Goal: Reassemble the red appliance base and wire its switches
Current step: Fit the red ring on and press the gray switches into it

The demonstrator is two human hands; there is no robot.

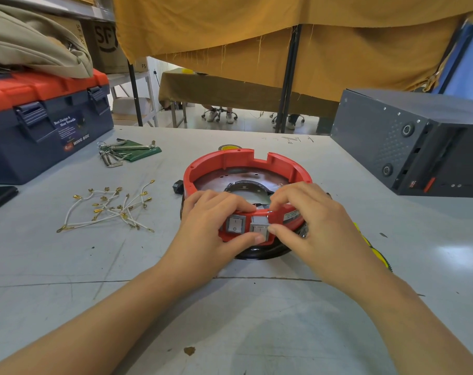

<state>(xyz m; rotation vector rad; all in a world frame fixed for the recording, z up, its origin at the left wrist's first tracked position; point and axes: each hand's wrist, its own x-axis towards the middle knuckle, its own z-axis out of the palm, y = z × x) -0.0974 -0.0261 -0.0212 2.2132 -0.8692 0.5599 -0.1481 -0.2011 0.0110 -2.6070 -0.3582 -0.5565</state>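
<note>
The red appliance base (230, 161), a round open ring on a black foot, stands in the middle of the table. Two grey rocker switches sit side by side in its near wall: the left switch (235, 224) and the right switch (258, 228). My left hand (213, 220) grips the near-left rim, with its thumb under the right switch. My right hand (308, 212) pinches the right switch between thumb and forefinger, which reaches over the rim. A pile of short white wires (113, 209) with brass terminals lies to the left.
A blue and orange toolbox (46, 123) stands at the far left, with hex keys and green pouches (127, 152) beside it. A dark grey metal case (408, 142) stands at the right. A yellow tool (376, 250) peeks out behind my right wrist.
</note>
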